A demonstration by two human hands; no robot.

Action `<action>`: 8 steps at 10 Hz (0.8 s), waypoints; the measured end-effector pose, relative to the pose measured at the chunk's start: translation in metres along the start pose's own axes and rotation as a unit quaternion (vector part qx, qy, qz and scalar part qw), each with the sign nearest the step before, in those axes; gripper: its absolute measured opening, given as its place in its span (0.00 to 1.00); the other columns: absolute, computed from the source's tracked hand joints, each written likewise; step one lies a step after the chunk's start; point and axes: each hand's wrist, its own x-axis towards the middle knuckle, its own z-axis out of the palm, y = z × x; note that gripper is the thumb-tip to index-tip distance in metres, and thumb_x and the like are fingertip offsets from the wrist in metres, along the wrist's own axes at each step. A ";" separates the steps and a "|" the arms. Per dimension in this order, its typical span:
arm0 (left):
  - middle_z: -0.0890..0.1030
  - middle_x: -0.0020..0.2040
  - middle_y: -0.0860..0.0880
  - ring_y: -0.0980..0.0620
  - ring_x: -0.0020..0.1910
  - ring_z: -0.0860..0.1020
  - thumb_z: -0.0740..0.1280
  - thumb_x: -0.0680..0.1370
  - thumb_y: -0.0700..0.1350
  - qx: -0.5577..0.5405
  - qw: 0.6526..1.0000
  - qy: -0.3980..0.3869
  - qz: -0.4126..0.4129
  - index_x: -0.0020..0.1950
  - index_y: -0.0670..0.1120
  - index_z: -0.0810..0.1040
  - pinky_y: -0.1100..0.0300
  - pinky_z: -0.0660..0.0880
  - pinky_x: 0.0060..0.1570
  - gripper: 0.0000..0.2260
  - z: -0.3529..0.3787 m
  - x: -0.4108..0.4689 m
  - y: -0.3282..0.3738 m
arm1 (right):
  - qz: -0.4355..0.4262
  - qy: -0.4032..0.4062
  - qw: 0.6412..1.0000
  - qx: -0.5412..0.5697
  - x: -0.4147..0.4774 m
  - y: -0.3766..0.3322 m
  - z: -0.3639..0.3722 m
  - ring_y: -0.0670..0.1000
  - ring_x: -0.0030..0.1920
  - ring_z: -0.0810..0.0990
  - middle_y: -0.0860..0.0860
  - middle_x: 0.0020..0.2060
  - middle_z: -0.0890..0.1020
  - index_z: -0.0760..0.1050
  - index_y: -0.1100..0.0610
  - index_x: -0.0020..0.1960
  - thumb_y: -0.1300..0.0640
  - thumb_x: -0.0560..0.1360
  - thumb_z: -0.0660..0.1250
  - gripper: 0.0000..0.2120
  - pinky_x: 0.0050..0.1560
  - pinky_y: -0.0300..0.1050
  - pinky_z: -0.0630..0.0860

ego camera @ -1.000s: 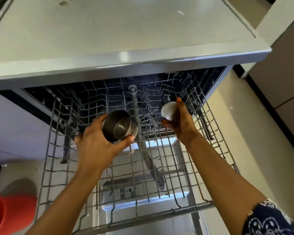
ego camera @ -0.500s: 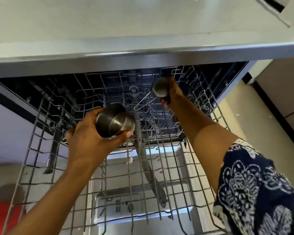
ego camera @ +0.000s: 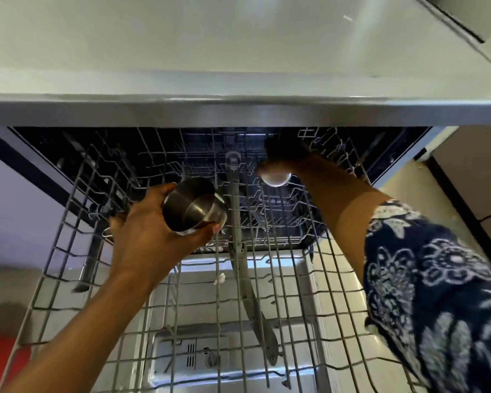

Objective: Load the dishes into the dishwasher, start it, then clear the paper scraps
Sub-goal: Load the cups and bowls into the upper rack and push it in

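Cup (ego camera: 194,207) in the left hand (ego camera: 149,242), white dish (ego camera: 275,177) in the right hand (ego camera: 298,168), and both are over the pulled-out rack (ego camera: 284,302). The left hand grasps the steel cup round its side, thumb under and fingers behind, mouth tipped towards the camera and held just above the wires left of centre. The right hand is stretched to the back of the rack under the counter (ego camera: 238,52) edge, its fingers closed over the white dish. It is shadowed there, so I can't tell if it's a bowl or a cup, or whether it touches the wires.

How to play this well? I'd say turn each piece mouth-down and seat it between the tines, not on top of them. Let go only when it sits without rocking. The back corner is dark, so go by feel and ease the right arm out without catching the side wires. Then the cup should go down near where it hangs, upside down, with its rim off the wires just above the spray arm (ego camera: 240,251).

The count: two dishes in view, one steel and one white. Two hands, both busy. One rack out, with a second showing in the dark behind. One spray arm beneath, and one open door (ego camera: 199,293) below.
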 end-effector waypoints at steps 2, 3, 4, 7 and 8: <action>0.73 0.48 0.62 0.50 0.58 0.76 0.64 0.55 0.78 -0.017 1.000 0.004 0.019 0.65 0.59 0.66 0.39 0.68 0.63 0.43 0.012 0.004 -0.017 | 0.010 -0.034 0.998 -0.047 0.008 -0.001 0.027 0.60 0.68 0.66 0.58 0.67 0.70 0.67 0.57 0.69 0.42 0.72 0.65 0.30 0.70 0.58 0.59; 0.74 0.49 0.63 0.51 0.57 0.77 0.62 0.55 0.78 -0.020 0.999 0.009 0.027 0.65 0.60 0.66 0.39 0.69 0.63 0.42 0.014 0.004 -0.020 | 0.007 -0.057 0.998 0.017 0.010 0.008 0.024 0.58 0.67 0.68 0.55 0.67 0.72 0.67 0.54 0.69 0.43 0.74 0.64 0.27 0.69 0.54 0.63; 0.74 0.49 0.62 0.51 0.57 0.77 0.62 0.55 0.78 -0.014 0.999 0.014 0.031 0.65 0.59 0.66 0.39 0.68 0.64 0.42 0.014 0.003 -0.022 | -0.022 -0.117 0.993 0.008 0.001 0.020 0.018 0.57 0.68 0.67 0.54 0.69 0.69 0.59 0.50 0.73 0.45 0.69 0.72 0.38 0.69 0.53 0.64; 0.73 0.49 0.63 0.51 0.59 0.75 0.64 0.57 0.78 0.025 0.999 0.017 0.043 0.65 0.56 0.69 0.45 0.59 0.64 0.43 0.017 0.001 -0.013 | -0.045 -0.014 0.999 0.026 -0.007 0.022 0.022 0.59 0.67 0.69 0.57 0.68 0.70 0.59 0.51 0.74 0.58 0.65 0.77 0.42 0.66 0.50 0.69; 0.72 0.48 0.63 0.51 0.59 0.75 0.65 0.57 0.73 0.018 0.999 0.021 0.040 0.65 0.55 0.69 0.49 0.57 0.64 0.41 0.017 -0.002 -0.008 | -0.060 -0.035 0.996 0.062 -0.007 0.018 0.013 0.58 0.67 0.69 0.56 0.67 0.71 0.61 0.51 0.73 0.60 0.65 0.76 0.41 0.66 0.49 0.68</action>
